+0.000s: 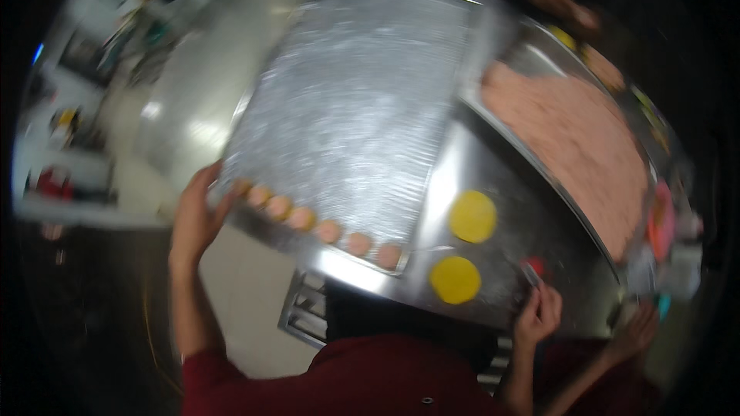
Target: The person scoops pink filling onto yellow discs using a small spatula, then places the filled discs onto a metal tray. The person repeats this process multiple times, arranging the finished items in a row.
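Steel shines dully across the counter, with pale floor showing below its near edge. Close to that edge, the right hand has its fingers closed around a small slim tool, its tip near a small red thing; blur hides whether they touch. Farther right, at the counter's near right corner, is a co-worker's hand. Two round yellow wrappers lie flat and apart on the counter, one toward the near edge, the other just behind it. Beyond the near left corner of a film-lined tray, the left hand bends its fingers partly open beside the first of seven small filled pieces; I cannot tell whether they grip it or the rim. These pieces line the tray's near edge. To the tray's right, a metal pan carries a broad mass of pink filling. Past the pan, toward the counter's far edge, another person's hand reaches in.
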{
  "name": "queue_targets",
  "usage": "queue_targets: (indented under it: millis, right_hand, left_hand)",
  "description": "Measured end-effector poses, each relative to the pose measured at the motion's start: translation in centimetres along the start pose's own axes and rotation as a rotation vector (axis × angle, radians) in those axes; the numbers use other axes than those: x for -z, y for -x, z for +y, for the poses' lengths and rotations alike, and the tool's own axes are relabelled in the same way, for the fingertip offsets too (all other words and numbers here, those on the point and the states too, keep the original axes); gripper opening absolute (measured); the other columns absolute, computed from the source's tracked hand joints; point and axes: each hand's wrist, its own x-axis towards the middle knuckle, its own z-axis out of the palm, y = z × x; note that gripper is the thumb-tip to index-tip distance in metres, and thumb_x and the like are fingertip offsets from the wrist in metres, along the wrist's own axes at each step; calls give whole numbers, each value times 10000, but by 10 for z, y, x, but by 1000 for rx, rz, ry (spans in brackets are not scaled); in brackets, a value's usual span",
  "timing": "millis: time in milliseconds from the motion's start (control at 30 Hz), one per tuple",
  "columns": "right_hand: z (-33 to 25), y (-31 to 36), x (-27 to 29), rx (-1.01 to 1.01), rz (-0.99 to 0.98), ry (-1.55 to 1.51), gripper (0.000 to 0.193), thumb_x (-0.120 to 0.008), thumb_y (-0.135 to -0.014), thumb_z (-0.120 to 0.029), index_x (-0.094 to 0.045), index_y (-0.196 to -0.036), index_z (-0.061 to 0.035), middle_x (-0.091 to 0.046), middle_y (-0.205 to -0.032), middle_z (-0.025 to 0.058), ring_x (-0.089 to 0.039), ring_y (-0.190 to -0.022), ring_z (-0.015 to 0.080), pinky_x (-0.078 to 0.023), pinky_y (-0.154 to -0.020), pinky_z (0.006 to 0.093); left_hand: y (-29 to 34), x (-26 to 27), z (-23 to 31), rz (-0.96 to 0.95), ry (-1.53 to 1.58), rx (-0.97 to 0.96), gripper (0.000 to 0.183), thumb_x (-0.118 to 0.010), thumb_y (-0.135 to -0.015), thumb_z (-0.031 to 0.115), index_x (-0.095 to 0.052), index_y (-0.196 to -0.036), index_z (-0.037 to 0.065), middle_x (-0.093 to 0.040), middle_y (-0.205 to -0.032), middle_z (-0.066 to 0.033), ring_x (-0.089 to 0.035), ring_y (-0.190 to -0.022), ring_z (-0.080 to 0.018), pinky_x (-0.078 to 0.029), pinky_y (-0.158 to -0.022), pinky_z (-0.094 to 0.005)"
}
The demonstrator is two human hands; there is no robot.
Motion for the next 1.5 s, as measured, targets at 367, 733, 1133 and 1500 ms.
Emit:
queue_targets:
  millis: [367, 733, 1133, 1500]
  right_hand:
    - [-54, -75, -46, 859, -601, -29, 297, -661, -923, -302, -669, -1160, -124, -653, -1194, 78, -691, -1077, 239, -592, -861, 385]
    - [-105, -93, -76, 1014, -923, -40, 224, -629, -945, -396, -746, -1069, -251, -648, -1255, -56, -563, -1294, 196, -558, -981, 369]
    - [-144, -67, -85, 401, -1029, -21, 155, -659, -880, -195, -697, -947, -61, -667, -918, 104, -688, -892, 279, -602, -762, 383]
    - [-160, -61, -109, 766, -898, 248, 144, -637, -866, -146, -765, -815, -104, -703, -882, 66, -661, -902, 219, -492, -787, 347]
  left_hand:
    - [56, -97, 264, -513, 451, -698, 312, -862, -706, 60, -730, -988, 45, -729, -987, -129, -694, -965, -350, -539, -856, -437]
    - [41, -77, 250, -577, 456, -619, 271, -875, -763, 159, -737, -981, 78, -746, -975, -81, -714, -866, -295, -568, -768, -395]
    - [47, -61, 240, -701, 514, -582, 220, -800, -838, 179, -717, -1015, 78, -736, -1014, -88, -715, -910, -315, -575, -792, -414]
    - [52, -69, 241, -669, 501, -636, 230, -830, -814, 177, -743, -999, 72, -752, -1020, -91, -726, -905, -314, -588, -787, -407]
